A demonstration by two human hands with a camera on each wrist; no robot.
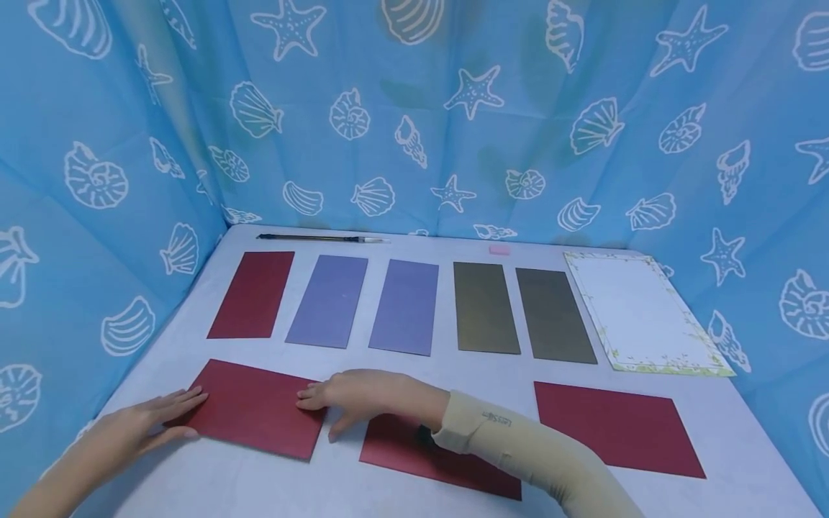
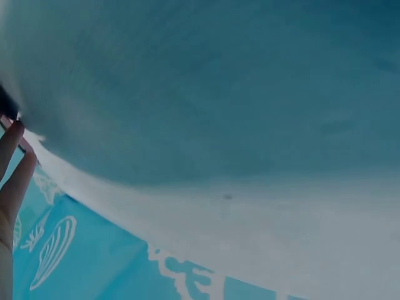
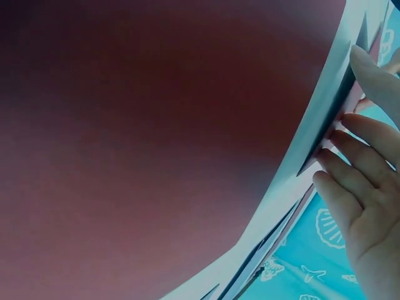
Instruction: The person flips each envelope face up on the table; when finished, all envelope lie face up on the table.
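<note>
A dark red rectangular card (image 1: 255, 406) lies at the front left, between both hands. At its left end, my left hand (image 1: 132, 428) rests extended fingers on the edge, thumb by the near corner. My right hand (image 1: 363, 394) reaches across from the right and lays its fingertips on the card's right end, its thumb spread just off the edge. In the right wrist view, the right hand's fingers (image 3: 356, 169) are spread along the card's edge. A second red card (image 1: 401, 453) lies partly hidden beneath the right forearm. The left wrist view catches only some left fingers (image 2: 15, 181) at its margin.
Another red card (image 1: 635, 432) lies at the front right. Behind stand in a row a red card (image 1: 252, 295), two purple cards (image 1: 329, 301), two olive-brown cards (image 1: 487, 308) and a bordered white sheet (image 1: 648, 309). A brush (image 1: 311, 238) and pink eraser-like block (image 1: 499, 250) lie farther back.
</note>
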